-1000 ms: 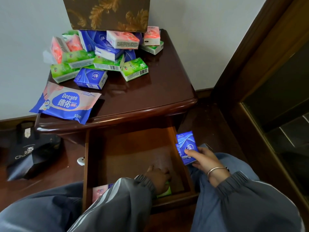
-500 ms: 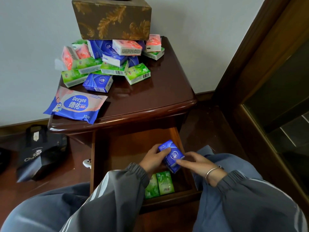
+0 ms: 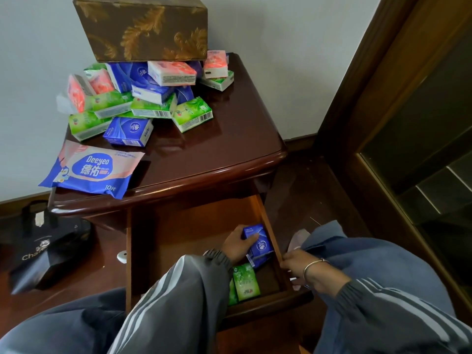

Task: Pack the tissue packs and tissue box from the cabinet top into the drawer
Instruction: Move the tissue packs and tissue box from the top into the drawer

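Inside the open drawer (image 3: 258, 208), my left hand (image 3: 236, 245) grips a blue tissue pack (image 3: 259, 244) against the drawer's right wall. Green tissue packs (image 3: 245, 279) lie just in front of it, by the drawer's front. My right hand (image 3: 304, 267) is at the drawer's right rim, fingers loosely bent and holding nothing. On the cabinet top (image 3: 217, 152), a pile of green, blue and pink tissue packs (image 3: 143, 98) sits at the back left. A brown and gold tissue box (image 3: 145, 29) rests on the pile. A flat blue wipes pack (image 3: 92, 167) lies at the front left.
A black bag (image 3: 43, 249) sits on the wooden floor left of the cabinet. A dark wooden door frame and glass panel (image 3: 408, 129) stand to the right. My knees in grey trousers are close to the drawer's front.
My right hand passed the blue pack to my left hand and drew back to the drawer's right rim. My left hand lowered the pack into the drawer.
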`<state>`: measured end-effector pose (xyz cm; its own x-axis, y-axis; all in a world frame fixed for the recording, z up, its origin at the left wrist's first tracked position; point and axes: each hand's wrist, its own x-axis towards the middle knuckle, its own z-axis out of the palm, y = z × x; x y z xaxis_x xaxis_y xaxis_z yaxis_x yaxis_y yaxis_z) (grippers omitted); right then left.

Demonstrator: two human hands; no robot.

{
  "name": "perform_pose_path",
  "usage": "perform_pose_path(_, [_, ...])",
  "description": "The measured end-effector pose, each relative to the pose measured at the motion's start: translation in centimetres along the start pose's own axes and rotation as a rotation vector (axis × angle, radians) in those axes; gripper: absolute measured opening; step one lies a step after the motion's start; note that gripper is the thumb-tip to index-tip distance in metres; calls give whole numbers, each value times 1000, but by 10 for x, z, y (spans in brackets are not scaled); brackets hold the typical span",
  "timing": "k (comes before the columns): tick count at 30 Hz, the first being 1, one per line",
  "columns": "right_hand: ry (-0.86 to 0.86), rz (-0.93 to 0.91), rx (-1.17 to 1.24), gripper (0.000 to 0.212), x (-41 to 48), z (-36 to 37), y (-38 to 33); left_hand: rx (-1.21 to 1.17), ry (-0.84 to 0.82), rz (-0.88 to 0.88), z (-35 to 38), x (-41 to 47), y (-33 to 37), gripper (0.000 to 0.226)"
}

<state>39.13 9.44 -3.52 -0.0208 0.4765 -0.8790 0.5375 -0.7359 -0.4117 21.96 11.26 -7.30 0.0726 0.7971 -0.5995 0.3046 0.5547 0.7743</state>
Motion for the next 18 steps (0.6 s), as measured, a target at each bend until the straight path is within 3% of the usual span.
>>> perform_pose_path(6, [10,-50,-61,24,-3,2,0,-186,131,-10,9,5,-13,12])
perform_pose_path(10, [45,-87,-90,26,-4,3,-1,-224,206,-30,8,2,-16,19])
perform_pose_path(12, [48,-98,-92,26,-6,4,-2,-92,132,15,12,0,-21,28])
perform_pose_path(15, [54,-98,-108,25,-8,4,-4,389,5,36,22,0,-30,46])
perform_pose_path(18, [62,-96,-99,25,-9,4,-4,866,85,27,22,1,-35,61])
